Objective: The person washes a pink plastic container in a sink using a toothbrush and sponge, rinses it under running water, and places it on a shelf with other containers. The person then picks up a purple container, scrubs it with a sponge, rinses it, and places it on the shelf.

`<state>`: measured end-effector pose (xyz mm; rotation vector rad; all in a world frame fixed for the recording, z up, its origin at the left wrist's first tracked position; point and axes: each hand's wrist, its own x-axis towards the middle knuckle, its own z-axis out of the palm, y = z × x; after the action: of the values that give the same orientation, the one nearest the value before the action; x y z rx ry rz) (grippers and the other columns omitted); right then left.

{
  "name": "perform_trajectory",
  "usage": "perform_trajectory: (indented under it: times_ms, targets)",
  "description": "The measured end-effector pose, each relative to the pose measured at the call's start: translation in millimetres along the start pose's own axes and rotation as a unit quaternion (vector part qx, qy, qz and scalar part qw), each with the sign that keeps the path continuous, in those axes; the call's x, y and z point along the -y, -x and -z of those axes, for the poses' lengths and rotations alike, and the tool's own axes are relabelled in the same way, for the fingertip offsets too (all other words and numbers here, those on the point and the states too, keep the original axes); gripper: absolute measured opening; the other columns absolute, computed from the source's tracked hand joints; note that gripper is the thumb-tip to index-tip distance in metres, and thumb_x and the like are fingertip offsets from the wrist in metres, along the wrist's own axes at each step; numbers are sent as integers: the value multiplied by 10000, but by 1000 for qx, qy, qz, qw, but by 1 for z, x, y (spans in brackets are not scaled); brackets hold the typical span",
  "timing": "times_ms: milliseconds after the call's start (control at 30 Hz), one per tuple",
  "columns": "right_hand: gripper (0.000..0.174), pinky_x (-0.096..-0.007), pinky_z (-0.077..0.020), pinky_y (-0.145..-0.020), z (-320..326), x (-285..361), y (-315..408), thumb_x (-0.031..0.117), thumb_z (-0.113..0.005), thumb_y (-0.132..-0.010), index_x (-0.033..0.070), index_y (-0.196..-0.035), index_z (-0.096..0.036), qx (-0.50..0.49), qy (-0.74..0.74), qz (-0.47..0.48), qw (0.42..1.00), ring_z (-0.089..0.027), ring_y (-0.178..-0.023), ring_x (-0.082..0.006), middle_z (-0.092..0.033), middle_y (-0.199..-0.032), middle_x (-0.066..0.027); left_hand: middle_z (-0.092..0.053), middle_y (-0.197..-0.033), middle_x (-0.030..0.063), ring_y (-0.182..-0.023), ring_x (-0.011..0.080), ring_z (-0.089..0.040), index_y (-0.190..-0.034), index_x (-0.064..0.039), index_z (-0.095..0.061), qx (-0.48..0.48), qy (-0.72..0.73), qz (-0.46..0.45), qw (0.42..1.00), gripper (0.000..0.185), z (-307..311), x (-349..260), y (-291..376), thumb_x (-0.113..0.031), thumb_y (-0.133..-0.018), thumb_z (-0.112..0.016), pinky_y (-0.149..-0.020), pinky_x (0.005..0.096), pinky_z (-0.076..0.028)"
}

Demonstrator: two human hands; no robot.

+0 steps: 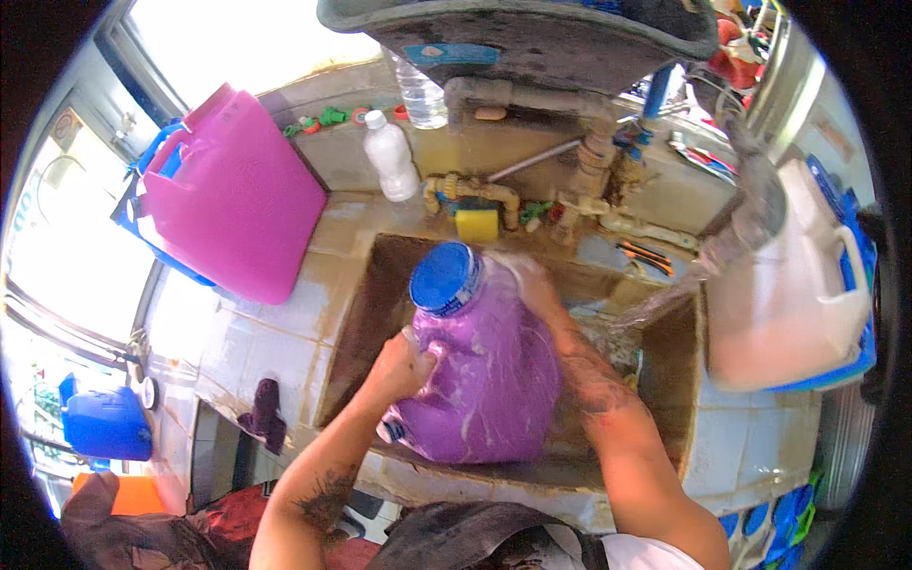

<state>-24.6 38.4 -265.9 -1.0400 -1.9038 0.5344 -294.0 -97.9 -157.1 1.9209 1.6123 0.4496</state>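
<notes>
A purple plastic jug with a blue screw cap stands tilted over the sink. White suds streak its wall. My left hand is closed around the jug's handle, on its left side. My right hand lies against the upper right side of the jug, beside the neck, with something pale and foamy under it; its fingers are blurred and partly hidden. A small dark blue cap sits low on the jug's left side. Water runs from a grey hose into the right part of the sink.
A pink jug stands left on the tiled counter, a whitish jug right. Behind the sink are a white bottle, a yellow sponge, pipes and orange-black cutters. A dark basin hangs above.
</notes>
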Motion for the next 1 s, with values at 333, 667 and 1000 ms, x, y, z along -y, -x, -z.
perform_trajectory:
  times_ms: [333, 667, 1000]
  targets:
    - [147, -505, -521, -927, 33, 152, 34, 178, -684, -869, 42, -917, -714, 14, 132, 235, 963, -649, -1052, -358, -684, -1074, -160, -642, -976, 306, -950, 493, -644, -1075, 7, -641, -6, 8, -70, 998, 321, -25, -6, -4, -216, -844, -636, -822, 521, -527]
    - [254, -416, -531, -841, 95, 74, 16, 191, -550, -936, 23, -986, -733, -86, 103, -128, 983, -690, -940, -357, -717, -1029, -194, -678, -867, 300, -815, 495, -673, -923, 28, -657, 12, -100, -143, 985, 263, -32, -50, 8, -226, -908, -590, -709, 543, -542]
    - [151, -459, -487, -882, 45, 188, 62, 204, -583, -816, 72, -793, -652, 141, 326, 222, 908, -625, -956, -287, -671, -923, -109, -740, -872, 217, -810, 369, -746, -882, -33, -743, 43, -318, -170, 932, 183, 0, -68, 6, -152, -834, -612, -715, 477, -607]
